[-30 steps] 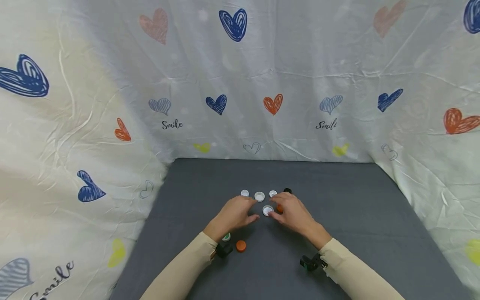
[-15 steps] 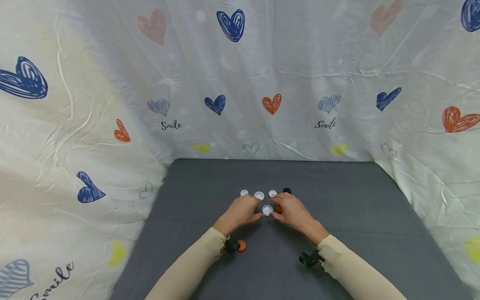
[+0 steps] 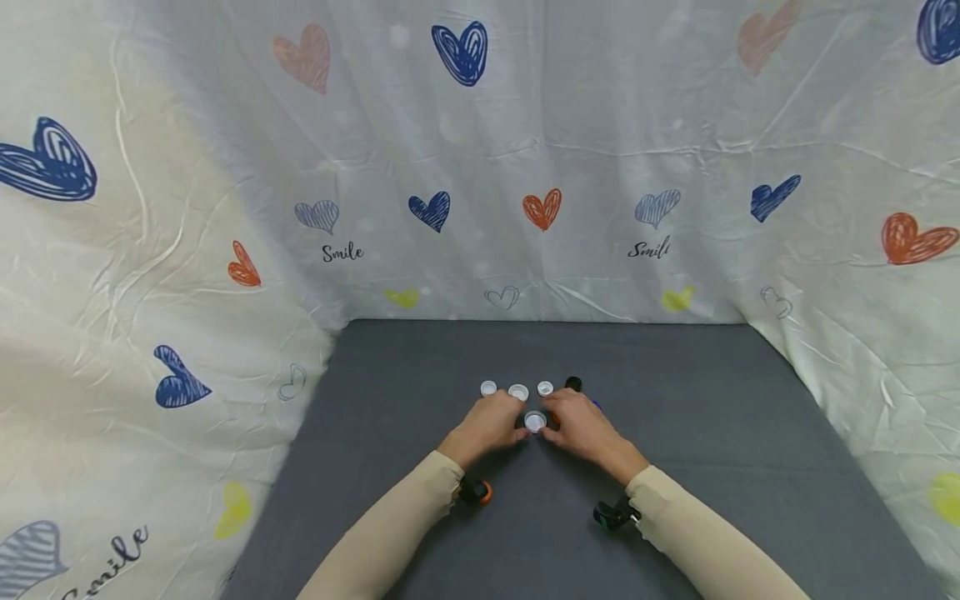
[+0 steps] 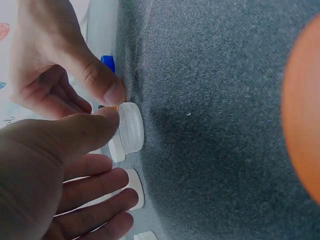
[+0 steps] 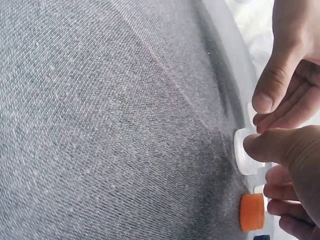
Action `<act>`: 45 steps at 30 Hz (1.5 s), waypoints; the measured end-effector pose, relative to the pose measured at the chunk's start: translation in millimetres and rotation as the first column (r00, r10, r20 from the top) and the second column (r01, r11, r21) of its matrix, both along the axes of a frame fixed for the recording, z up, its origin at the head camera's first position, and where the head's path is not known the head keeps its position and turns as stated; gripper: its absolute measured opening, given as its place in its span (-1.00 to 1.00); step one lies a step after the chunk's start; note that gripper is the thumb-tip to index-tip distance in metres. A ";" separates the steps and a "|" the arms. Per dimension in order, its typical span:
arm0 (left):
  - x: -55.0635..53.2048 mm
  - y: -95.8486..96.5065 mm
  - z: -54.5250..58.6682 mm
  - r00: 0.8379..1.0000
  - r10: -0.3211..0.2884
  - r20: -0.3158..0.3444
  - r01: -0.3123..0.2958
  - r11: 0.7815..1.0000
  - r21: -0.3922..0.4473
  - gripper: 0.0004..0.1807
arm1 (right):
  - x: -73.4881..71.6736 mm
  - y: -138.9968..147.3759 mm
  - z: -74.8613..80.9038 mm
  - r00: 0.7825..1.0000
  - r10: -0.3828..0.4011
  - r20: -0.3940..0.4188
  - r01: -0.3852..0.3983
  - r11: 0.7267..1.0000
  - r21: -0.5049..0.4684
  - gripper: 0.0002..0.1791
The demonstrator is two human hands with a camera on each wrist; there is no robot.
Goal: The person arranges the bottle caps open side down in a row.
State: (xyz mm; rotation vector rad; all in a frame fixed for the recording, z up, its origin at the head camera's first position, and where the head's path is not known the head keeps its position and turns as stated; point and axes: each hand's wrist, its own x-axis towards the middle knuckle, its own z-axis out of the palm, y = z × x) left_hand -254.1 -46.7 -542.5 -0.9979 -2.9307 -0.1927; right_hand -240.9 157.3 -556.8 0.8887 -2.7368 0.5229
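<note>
1. A white curtain, printed with hearts and "Smile", hangs behind and along both sides.
2. The table is covered in dark grey.
3. The left sleeve and right sleeve are beige and reach in over the near part.
4. The left hand is loose and grasps nothing, its fingers extended near the back caps.
5. The right hand is likewise unclenched and grasps nothing, its fingers lightly bent.
6. A black camera sits at each wrist, left and right.
7. The front cap, white, lies on the table between the two thumbs; whether either touches it, I cannot tell.
8. An orange cap lies by the left camera, partly hidden.
9. A second orange cap stands beside the right fingers.
10. Behind are three white caps, left, middle and right, then a black cap.
11. A blue piece shows past the right hand, mostly hidden.
</note>
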 end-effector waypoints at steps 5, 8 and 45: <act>-0.2 3.2 0.3 1.000 0.001 -0.013 -0.002 1.000 -0.028 -0.77 | -1.5 -1.0 -4.6 1.000 0.012 -0.014 -0.012 1.000 0.020 -0.63; 0.7 4.9 0.1 0.999 0.019 -0.036 -0.021 0.999 -0.047 -0.77 | -2.1 -2.7 -7.0 1.000 0.013 -0.024 -0.012 1.000 0.012 -0.64; 15.4 -4.6 7.4 0.981 0.051 -0.188 -0.032 0.994 0.102 -0.79 | 18.7 1.9 15.5 0.996 -0.022 -0.084 0.013 0.993 -0.114 -0.61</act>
